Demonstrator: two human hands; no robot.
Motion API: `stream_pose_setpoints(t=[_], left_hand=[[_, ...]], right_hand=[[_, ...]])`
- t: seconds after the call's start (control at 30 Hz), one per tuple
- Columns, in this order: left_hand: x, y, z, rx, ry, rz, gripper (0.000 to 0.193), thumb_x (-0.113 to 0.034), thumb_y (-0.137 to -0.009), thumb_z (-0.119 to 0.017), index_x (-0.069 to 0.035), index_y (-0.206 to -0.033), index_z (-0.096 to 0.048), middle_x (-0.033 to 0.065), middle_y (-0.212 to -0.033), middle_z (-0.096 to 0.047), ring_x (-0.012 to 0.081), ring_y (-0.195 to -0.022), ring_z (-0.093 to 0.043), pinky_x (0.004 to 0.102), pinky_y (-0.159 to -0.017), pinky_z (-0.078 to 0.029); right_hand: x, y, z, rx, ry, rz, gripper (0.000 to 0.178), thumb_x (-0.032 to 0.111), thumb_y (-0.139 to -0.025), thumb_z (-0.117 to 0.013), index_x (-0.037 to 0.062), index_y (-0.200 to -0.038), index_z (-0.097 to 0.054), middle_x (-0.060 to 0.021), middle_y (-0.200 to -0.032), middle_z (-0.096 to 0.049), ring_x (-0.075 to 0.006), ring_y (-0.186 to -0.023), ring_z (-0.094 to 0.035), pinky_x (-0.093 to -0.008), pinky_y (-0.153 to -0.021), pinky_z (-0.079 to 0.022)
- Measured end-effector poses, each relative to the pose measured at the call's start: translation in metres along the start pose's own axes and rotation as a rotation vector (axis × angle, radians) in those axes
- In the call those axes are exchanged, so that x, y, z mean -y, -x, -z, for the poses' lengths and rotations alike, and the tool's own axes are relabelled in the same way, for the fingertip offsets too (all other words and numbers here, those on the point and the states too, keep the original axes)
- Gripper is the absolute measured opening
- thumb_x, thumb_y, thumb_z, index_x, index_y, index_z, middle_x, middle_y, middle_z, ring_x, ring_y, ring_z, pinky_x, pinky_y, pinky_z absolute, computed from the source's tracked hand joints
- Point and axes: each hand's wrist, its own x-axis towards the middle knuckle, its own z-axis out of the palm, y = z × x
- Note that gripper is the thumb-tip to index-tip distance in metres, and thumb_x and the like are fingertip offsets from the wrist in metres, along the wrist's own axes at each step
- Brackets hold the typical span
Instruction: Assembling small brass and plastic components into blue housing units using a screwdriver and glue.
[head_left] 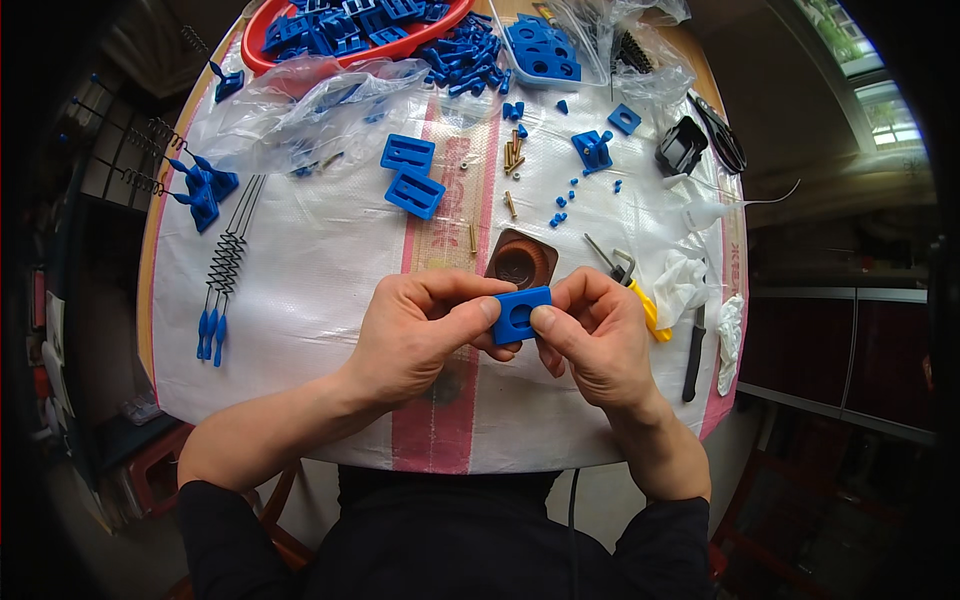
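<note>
Both my hands meet over the front middle of the table around a small blue plastic block (509, 328) with a round recess in its face. My left hand (415, 325) pinches the block's left end between thumb and fingers. The other end is gripped by my right hand (605, 340), its thumb lying beside the recess. Just beyond the block sits a brown square dish (524, 262) with a round hollow, partly hidden by my hands. Two blue slotted blocks (408, 153) lie farther off to the left, and brass screws (514, 155) are scattered beyond the dish.
A red basin (252, 55) of blue parts stands at the far edge, near a clear box (603, 70). Black springs with blue ends (222, 280) lie left. To the right are a yellow-handled tool (652, 312), a black-handled knife (693, 360), white tissue (682, 285) and scissors (722, 138).
</note>
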Motion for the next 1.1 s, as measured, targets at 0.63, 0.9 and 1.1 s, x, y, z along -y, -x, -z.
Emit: stream_pose_setpoints(t=[0.63, 0.9, 1.1], left_hand=[[-0.009, -0.002, 0.001, 0.149, -0.323, -0.087, 0.044, 0.002, -0.099, -0.070, 0.002, -0.142, -0.061, 0.0097, -0.118, -0.075, 0.0128, -0.105, -0.071, 0.0273, -0.090, -0.060], [-0.019, -0.007, 0.010, 0.240, -0.618, -0.216, 0.042, 0.002, -0.094, -0.075, 0.000, -0.135, -0.067, 0.0087, -0.113, -0.077, 0.0132, -0.103, -0.071, 0.0273, -0.091, -0.059], [-0.020, -0.008, 0.010, 0.232, -0.828, -0.396, 0.040, 0.003, -0.088, -0.079, -0.002, -0.128, -0.072, 0.0097, -0.107, -0.078, 0.0161, -0.097, -0.074, 0.0295, -0.084, -0.059]], right_hand=[[-0.007, 0.001, -0.001, 0.016, 0.543, 0.584, 0.014, -0.001, -0.088, -0.079, -0.0005, -0.094, -0.067, -0.0068, -0.081, -0.069, -0.0104, -0.067, -0.068, -0.0249, -0.057, -0.052], [0.005, 0.003, -0.001, 0.076, 0.727, 0.720, 0.019, -0.003, -0.084, -0.081, 0.0006, -0.096, -0.067, -0.0096, -0.083, -0.068, -0.0194, -0.065, -0.070, -0.0311, -0.054, -0.054], [0.007, 0.005, -0.001, 0.094, 0.742, 0.688, 0.021, -0.004, -0.083, -0.081, 0.0002, -0.098, -0.067, -0.0109, -0.084, -0.068, -0.0228, -0.068, -0.070, -0.0332, -0.055, -0.054]])
